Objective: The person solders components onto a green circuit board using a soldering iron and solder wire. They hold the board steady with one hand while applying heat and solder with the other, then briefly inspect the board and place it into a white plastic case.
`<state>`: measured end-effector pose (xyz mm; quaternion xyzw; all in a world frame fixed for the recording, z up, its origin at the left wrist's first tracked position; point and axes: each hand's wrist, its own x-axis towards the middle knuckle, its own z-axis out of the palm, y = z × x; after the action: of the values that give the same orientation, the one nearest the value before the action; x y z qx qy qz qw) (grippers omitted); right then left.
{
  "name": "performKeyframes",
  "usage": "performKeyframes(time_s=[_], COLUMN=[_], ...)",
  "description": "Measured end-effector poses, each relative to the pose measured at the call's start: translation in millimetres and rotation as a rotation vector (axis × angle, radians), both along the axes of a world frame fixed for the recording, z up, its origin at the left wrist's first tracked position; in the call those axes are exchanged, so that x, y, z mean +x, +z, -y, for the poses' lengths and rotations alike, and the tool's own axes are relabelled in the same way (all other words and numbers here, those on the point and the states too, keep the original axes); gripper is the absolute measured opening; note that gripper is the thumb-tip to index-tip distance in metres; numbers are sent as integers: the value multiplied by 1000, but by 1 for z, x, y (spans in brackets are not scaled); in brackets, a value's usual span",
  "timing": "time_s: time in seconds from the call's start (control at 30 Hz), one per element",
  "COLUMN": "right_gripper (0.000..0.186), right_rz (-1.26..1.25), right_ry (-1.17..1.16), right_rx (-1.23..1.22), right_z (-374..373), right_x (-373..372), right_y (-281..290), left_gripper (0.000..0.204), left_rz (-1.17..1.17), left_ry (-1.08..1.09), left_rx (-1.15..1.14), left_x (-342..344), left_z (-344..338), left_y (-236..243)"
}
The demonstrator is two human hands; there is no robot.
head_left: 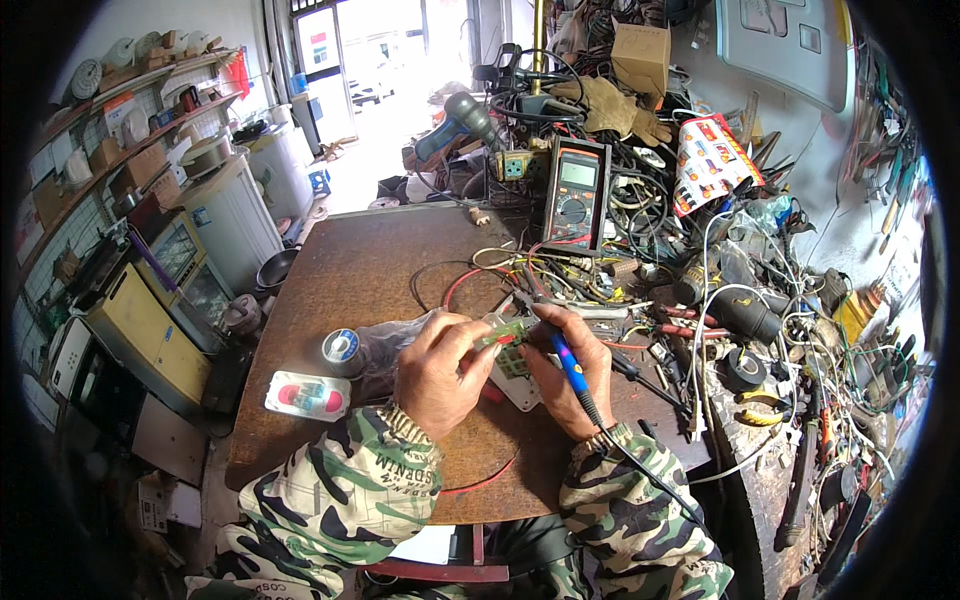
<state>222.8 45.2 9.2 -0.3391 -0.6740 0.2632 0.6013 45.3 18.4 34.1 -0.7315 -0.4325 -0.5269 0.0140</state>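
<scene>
Head: left hand (440, 372) pinching green board (514, 330); right hand (592, 370) gripping blue tool (571, 370); tabletop (350, 265) open toward far-left edge.

Daylight pours in through the doorway (390, 60) at the top of the frame, so strong that the view outside mostly washes out to my eyes; a glazed panel (318, 45) stands at its left. The back wall (225, 25) at upper left is pale, and laden shelves (125, 150) run along the left side. Beneath them I see a white cabinet (235, 215) and, lower, a yellowish cabinet (140, 320). The floor (340, 160) looks bright near the doorway. A brown wooden table (330, 265) fills the centre. The right-hand wall (800, 140) is whitish, with a pale panel (780, 65) at upper right.
</scene>
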Motion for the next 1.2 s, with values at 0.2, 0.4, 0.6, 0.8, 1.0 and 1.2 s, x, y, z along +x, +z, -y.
performKeyframes(time_s=[0.2, 0.4, 0.6, 0.8, 1.0, 1.2], right_gripper=[47, 47, 46, 44, 43, 44], right_rz=[17, 2, 4, 6, 15, -16], right_ry=[-1, 24, 26, 32, 12, 27], right_rx=[8, 27, 38, 34, 39, 2], right_z=[5, 4, 5, 9, 8, 6], right_x=[-2, -2, -2, -3, -6, -5], right_y=[4, 2, 2, 7, 5, 1], left_gripper=[25, 21, 16, 16, 19, 19], left_rz=[-68, -82, -75, -101, -222, -206], left_ry=[49, 50, 42, 72, 109, 15], left_rx=[106, 110, 71, -4, 55, 57], left_x=[-2, -2, -2, -4, -7, -12], left_z=[-4, -4, -4, -5, -7, -11], left_y=[-5, -2, 0, 1, -3, -1])
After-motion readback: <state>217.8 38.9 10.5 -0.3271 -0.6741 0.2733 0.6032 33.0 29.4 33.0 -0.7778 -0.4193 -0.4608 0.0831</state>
